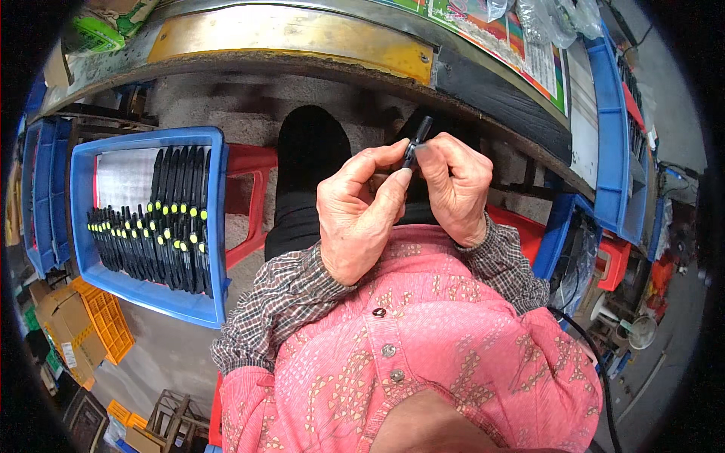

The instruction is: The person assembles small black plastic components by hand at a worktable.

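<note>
Your left hand (359, 208) pinches the black tube (423, 130) at upper centre; your right hand (459, 181) curls beside it, its grip unclear. At left, a blue tray (218, 234) holds yellow-dotted black pieces (151, 245).

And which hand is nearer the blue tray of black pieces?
Left. The left hand is right of the blue tray, apart from it; the right hand is farther right, beyond the left.

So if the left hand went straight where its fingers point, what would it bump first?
Probably the right hand, just past the black pen-like piece the left hand is pinching, though depth is hard to judge.
</note>
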`<action>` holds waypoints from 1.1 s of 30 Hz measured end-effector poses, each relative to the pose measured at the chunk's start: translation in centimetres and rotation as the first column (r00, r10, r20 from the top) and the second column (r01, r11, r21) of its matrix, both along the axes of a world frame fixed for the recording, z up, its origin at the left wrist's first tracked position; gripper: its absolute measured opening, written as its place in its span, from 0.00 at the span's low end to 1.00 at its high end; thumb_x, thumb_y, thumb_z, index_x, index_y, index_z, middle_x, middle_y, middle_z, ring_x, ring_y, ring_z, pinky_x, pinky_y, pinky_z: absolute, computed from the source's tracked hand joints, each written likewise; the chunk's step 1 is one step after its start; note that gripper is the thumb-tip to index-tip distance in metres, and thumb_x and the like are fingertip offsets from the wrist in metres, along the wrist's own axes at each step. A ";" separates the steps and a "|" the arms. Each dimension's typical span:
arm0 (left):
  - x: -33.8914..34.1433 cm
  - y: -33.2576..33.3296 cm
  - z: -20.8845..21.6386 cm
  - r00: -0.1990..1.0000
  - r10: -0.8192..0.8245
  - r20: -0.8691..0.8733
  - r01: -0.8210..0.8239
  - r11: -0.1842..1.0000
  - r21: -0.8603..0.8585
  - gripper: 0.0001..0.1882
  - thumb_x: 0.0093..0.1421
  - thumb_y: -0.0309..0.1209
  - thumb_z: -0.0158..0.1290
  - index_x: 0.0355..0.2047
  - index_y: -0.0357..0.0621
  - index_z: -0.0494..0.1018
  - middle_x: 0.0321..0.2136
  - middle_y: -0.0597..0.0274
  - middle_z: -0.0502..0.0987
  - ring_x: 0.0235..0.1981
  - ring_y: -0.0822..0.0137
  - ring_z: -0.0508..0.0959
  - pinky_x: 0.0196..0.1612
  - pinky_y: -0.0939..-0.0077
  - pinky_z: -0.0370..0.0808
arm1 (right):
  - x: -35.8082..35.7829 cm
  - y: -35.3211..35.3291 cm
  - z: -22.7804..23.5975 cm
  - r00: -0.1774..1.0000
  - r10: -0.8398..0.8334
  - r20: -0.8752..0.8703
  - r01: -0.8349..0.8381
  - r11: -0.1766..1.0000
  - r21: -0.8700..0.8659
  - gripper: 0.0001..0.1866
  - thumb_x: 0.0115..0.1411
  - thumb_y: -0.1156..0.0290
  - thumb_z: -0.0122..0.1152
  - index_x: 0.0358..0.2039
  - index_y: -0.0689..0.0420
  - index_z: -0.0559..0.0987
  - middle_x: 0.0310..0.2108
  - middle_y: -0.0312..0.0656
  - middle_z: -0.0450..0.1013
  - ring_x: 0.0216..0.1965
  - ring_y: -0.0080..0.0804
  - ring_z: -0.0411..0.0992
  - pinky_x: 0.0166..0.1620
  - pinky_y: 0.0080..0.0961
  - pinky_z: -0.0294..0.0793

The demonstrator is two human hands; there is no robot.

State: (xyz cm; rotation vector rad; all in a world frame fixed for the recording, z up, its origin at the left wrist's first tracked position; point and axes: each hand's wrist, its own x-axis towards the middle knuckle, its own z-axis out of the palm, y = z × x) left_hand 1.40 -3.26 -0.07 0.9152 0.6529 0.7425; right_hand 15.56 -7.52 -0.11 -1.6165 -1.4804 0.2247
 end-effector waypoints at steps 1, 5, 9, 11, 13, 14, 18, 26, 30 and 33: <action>0.0 0.0 0.0 1.000 -0.001 0.000 0.001 1.000 0.001 0.14 0.59 0.20 0.50 0.47 0.34 0.71 0.22 0.72 0.70 0.19 0.85 0.66 0.21 0.90 0.63 | 0.0 0.0 0.0 0.998 0.002 -0.065 -0.003 1.000 -0.020 0.12 0.58 0.68 0.60 0.23 0.63 0.74 0.17 0.43 0.66 0.16 0.33 0.67 0.21 0.25 0.64; 0.2 0.0 0.1 1.000 0.002 0.017 -0.002 1.000 -0.003 0.14 0.60 0.20 0.50 0.47 0.34 0.71 0.21 0.72 0.70 0.19 0.85 0.66 0.21 0.90 0.63 | 0.1 0.0 -0.2 0.984 0.001 -0.180 -0.009 0.999 -0.045 0.14 0.60 0.66 0.57 0.24 0.63 0.74 0.17 0.41 0.68 0.17 0.27 0.66 0.22 0.23 0.65; 0.0 0.0 0.1 0.999 0.008 0.033 -0.007 1.000 -0.012 0.14 0.60 0.20 0.50 0.47 0.34 0.71 0.21 0.72 0.70 0.18 0.85 0.65 0.21 0.90 0.62 | 0.3 -0.5 0.0 0.918 -0.095 -0.386 0.023 0.982 -0.187 0.14 0.62 0.63 0.56 0.31 0.64 0.75 0.21 0.37 0.70 0.23 0.19 0.68 0.25 0.19 0.67; 0.0 0.0 0.0 0.999 0.008 0.033 -0.008 1.000 -0.002 0.14 0.60 0.20 0.50 0.47 0.34 0.70 0.21 0.72 0.70 0.18 0.85 0.65 0.21 0.90 0.62 | 0.0 -0.5 0.3 0.891 -0.032 -0.452 -0.031 0.991 -0.131 0.16 0.61 0.62 0.57 0.35 0.65 0.73 0.23 0.36 0.70 0.24 0.18 0.68 0.26 0.17 0.67; 0.1 0.0 0.1 0.999 0.007 0.035 -0.008 1.000 0.007 0.14 0.60 0.20 0.50 0.47 0.34 0.70 0.21 0.72 0.70 0.18 0.85 0.65 0.21 0.91 0.62 | 0.2 -0.7 0.3 0.837 0.055 -0.544 -0.133 0.985 -0.106 0.25 0.58 0.59 0.61 0.46 0.67 0.67 0.29 0.36 0.72 0.28 0.15 0.68 0.28 0.13 0.68; 0.1 0.0 0.1 0.999 0.001 0.037 0.000 1.000 -0.002 0.14 0.60 0.20 0.50 0.47 0.34 0.71 0.21 0.72 0.71 0.18 0.85 0.65 0.21 0.90 0.62 | 0.2 -0.7 0.4 0.838 0.053 -0.543 -0.131 0.986 -0.105 0.25 0.58 0.59 0.61 0.46 0.67 0.67 0.29 0.36 0.72 0.28 0.15 0.68 0.28 0.13 0.68; 0.1 -0.1 0.2 0.999 0.012 0.037 -0.012 1.000 0.014 0.13 0.60 0.20 0.50 0.46 0.34 0.71 0.22 0.71 0.71 0.18 0.85 0.66 0.21 0.90 0.63 | 0.5 0.1 0.5 0.817 0.003 -0.577 -0.136 0.973 -0.186 0.25 0.59 0.60 0.60 0.48 0.65 0.66 0.26 0.34 0.70 0.23 0.10 0.64 0.23 0.11 0.64; 0.1 -0.2 0.3 0.999 0.041 0.032 -0.041 0.999 0.009 0.13 0.59 0.19 0.50 0.45 0.34 0.72 0.23 0.70 0.72 0.19 0.84 0.67 0.21 0.90 0.64 | -0.2 -0.4 1.0 0.776 0.049 -0.628 -0.204 0.963 -0.177 0.24 0.60 0.60 0.58 0.49 0.64 0.65 0.28 0.34 0.70 0.25 0.11 0.65 0.26 0.10 0.65; -0.3 -0.4 0.3 0.999 0.029 0.028 -0.028 1.000 -0.010 0.13 0.59 0.19 0.50 0.45 0.33 0.72 0.22 0.71 0.71 0.19 0.84 0.66 0.21 0.90 0.63 | 0.7 -0.2 1.5 0.693 -0.031 -0.720 -0.190 0.956 -0.224 0.26 0.58 0.63 0.62 0.50 0.64 0.65 0.31 0.36 0.69 0.28 0.13 0.67 0.28 0.12 0.69; -0.2 -0.2 0.4 0.999 0.007 0.046 -0.006 1.000 -0.017 0.13 0.59 0.20 0.50 0.45 0.34 0.72 0.21 0.71 0.71 0.19 0.85 0.66 0.21 0.90 0.63 | -0.6 -0.7 1.4 0.773 0.023 -0.634 -0.196 0.959 -0.204 0.25 0.58 0.63 0.62 0.50 0.62 0.66 0.27 0.31 0.68 0.25 0.10 0.64 0.25 0.11 0.65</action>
